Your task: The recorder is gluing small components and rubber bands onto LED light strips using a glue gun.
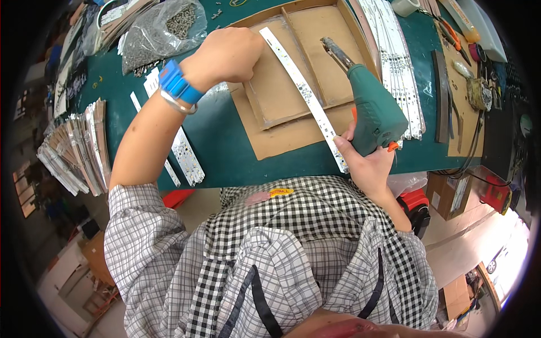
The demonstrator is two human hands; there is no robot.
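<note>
A long white LED strip board (306, 93) slants across a shallow cardboard tray (329, 34) with raised dividers. My right hand (369, 160) is closed round the handle of a green pistol-shaped power tool (378, 112), its metal nose pointing up and left over the tray. The thumb of that same hand presses on the strip's near end. My left hand (231, 53) is curled into a fist beside the strip's far end, above the tray's left edge. Its fingertips are hidden, so whatever they hold cannot be made out.
More LED strips (391, 67) lie stacked right of the tray, others (186, 155) near the table's front edge. A plastic bag (160, 36) of small metal parts sits at back left, above bundled strips (84, 146). Orange-handled pliers (451, 36) and cables lie far right.
</note>
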